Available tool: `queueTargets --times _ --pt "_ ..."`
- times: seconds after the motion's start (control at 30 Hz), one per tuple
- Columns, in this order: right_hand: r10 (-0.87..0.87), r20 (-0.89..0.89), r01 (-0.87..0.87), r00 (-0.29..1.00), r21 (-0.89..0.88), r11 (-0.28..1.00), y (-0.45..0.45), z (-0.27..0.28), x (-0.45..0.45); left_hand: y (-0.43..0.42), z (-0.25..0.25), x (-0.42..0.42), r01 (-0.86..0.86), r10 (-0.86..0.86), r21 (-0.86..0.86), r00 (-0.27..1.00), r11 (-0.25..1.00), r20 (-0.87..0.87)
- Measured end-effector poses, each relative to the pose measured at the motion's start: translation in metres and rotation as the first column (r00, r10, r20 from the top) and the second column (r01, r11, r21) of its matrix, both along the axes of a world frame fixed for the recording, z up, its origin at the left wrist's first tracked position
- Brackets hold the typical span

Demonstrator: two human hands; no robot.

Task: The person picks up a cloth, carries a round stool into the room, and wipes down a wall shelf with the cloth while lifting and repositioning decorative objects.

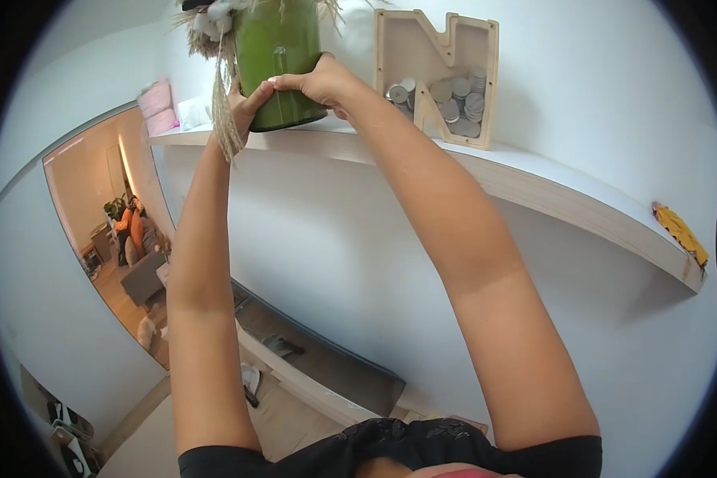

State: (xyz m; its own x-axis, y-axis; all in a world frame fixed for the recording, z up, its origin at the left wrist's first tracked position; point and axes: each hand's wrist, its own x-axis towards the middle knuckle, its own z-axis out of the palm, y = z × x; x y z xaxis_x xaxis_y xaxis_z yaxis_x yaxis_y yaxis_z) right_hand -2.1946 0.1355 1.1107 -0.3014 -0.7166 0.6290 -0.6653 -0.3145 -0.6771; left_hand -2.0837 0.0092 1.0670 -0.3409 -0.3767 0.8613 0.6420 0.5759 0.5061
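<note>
Both my arms reach up to a green glass vase (277, 48) at the top of the view. My left hand (247, 103) grips its left side, and my right hand (319, 84) wraps round its right side, the thumbs meeting at the front. Dried stems with cotton bolls (211, 25) hang over the vase's left side, and one strand droops past my left wrist. The vase's base is at the front of the wall shelf (346, 146); whether it rests there or is held just above, I cannot tell. Its top is cut off.
Right of the vase stands a wooden N-shaped coin box (492, 84) with coins inside. A yellow cloth item (679, 231) lies at the shelf's right end, pink cushion-like things (158, 107) at its left. Below are a dark glossy low surface (327, 342) and a doorway mirror or opening (107, 231).
</note>
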Motion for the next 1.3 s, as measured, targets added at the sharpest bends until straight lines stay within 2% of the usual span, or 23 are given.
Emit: queueTargets --times 0.1,0.17,0.33,0.4,0.47,0.5,0.57,0.63,0.7,0.77,0.8,0.87,0.93,1.0,1.03,1.07,1.1,1.13,1.17,1.2,1.23,1.27,1.3 --pt "0.024 0.053 -0.025 0.998 0.035 0.999 -0.007 -0.003 -0.011 -0.009 -0.001 -0.011 0.005 -0.005 0.001 0.997 1.000 0.081" --pt "-0.073 0.066 0.070 0.995 0.049 0.996 -0.003 -0.009 -0.012 -0.013 -0.004 -0.018 -0.015 0.018 -0.030 0.991 0.999 0.134" --pt "-0.110 0.049 0.108 0.993 0.045 0.993 -0.001 -0.011 -0.021 -0.016 -0.005 -0.036 0.016 -0.015 -0.004 0.994 1.000 0.111" --pt "-0.158 0.004 0.158 0.987 0.073 0.985 -0.007 -0.013 -0.017 -0.021 -0.002 -0.041 -0.115 0.132 -0.125 0.981 0.985 0.140" --pt "-0.324 -0.094 0.314 0.941 -0.110 0.943 -0.008 -0.025 -0.004 -0.023 0.000 -0.045 -0.133 0.153 -0.134 0.976 0.982 0.153" --pt "-0.463 -0.260 0.422 0.848 -0.199 0.885 -0.002 -0.035 0.006 -0.024 0.000 -0.047 -0.153 0.176 -0.144 0.971 0.978 0.163" --pt "-0.484 -0.338 0.342 0.807 -0.402 0.850 0.008 -0.058 0.017 -0.030 0.001 -0.051 -0.184 0.205 -0.178 0.973 0.967 0.107" --pt "-0.191 -0.573 0.062 0.797 -0.237 0.970 0.070 -0.070 0.029 -0.037 -0.001 -0.054 -0.192 0.209 -0.175 0.974 0.966 0.087" --pt "-0.272 -0.710 0.048 0.650 -0.318 0.947 0.121 -0.090 0.033 -0.044 -0.002 -0.058 -0.135 0.149 -0.097 0.978 0.986 0.149" --pt "-0.286 -0.795 0.118 0.535 -0.266 0.957 0.178 -0.096 0.023 -0.025 0.001 -0.061 -0.202 0.229 -0.243 0.969 0.949 0.088" --pt "-0.352 -0.798 0.236 0.488 -0.268 0.934 0.204 -0.100 0.013 -0.033 0.002 -0.061 -0.281 0.308 -0.294 0.950 0.914 0.049" --pt "-0.467 -0.764 0.451 0.445 -0.259 0.854 0.265 -0.097 -0.006 -0.037 -0.002 -0.064 -0.411 0.428 -0.275 0.904 0.869 0.004" --pt "-0.619 -0.669 0.661 0.412 -0.248 0.709 0.334 -0.074 -0.023 -0.032 -0.011 -0.064 -0.655 0.648 -0.349 0.745 0.670 -0.156" --pt "-0.763 -0.586 0.835 0.271 -0.251 0.490 0.408 -0.047 -0.059 -0.027 -0.032 -0.065 -0.610 0.593 -0.225 0.792 0.759 -0.148" --pt "-0.807 -0.563 0.892 0.179 -0.253 0.374 0.445 -0.035 -0.076 -0.111 -0.047 -0.080 -0.319 0.294 -0.089 0.930 0.944 -0.223" --pt "-0.829 -0.555 0.956 0.072 -0.198 0.216 0.476 -0.026 -0.089 -0.084 -0.060 -0.068 -0.467 0.393 -0.220 0.866 0.856 -0.309" --pt "-0.832 -0.554 0.989 -0.023 -0.134 0.062 0.501 -0.020 -0.099 -0.057 -0.073 -0.048 -0.741 0.643 -0.333 0.672 0.584 -0.367" --pt "-0.837 -0.546 0.999 0.032 0.020 0.025 0.524 -0.015 -0.107 -0.011 -0.073 -0.044 -0.705 0.677 -0.021 0.689 0.709 -0.259" --pt "-0.845 -0.528 0.985 0.087 0.173 -0.007 0.538 -0.012 -0.114 0.023 -0.076 -0.044 -0.619 0.677 0.304 0.722 0.724 -0.144" --pt "-0.845 -0.530 0.985 0.076 0.173 -0.020 0.543 -0.011 -0.118 0.022 -0.088 -0.047 -0.597 0.683 0.338 0.675 0.728 -0.278" --pt "-0.816 -0.555 0.962 0.163 0.273 0.007 0.547 -0.012 -0.123 0.029 -0.096 -0.049 -0.573 0.681 0.368 0.611 0.732 -0.404" --pt "-0.784 -0.566 0.927 0.255 0.375 0.031 0.551 -0.015 -0.130 0.038 -0.106 -0.051 -0.505 0.648 0.407 0.622 0.761 -0.440" --pt "-0.786 -0.565 0.927 0.250 0.375 0.025 0.554 -0.018 -0.140 0.064 -0.112 -0.054 -0.433 0.615 0.443 0.627 0.785 -0.478"
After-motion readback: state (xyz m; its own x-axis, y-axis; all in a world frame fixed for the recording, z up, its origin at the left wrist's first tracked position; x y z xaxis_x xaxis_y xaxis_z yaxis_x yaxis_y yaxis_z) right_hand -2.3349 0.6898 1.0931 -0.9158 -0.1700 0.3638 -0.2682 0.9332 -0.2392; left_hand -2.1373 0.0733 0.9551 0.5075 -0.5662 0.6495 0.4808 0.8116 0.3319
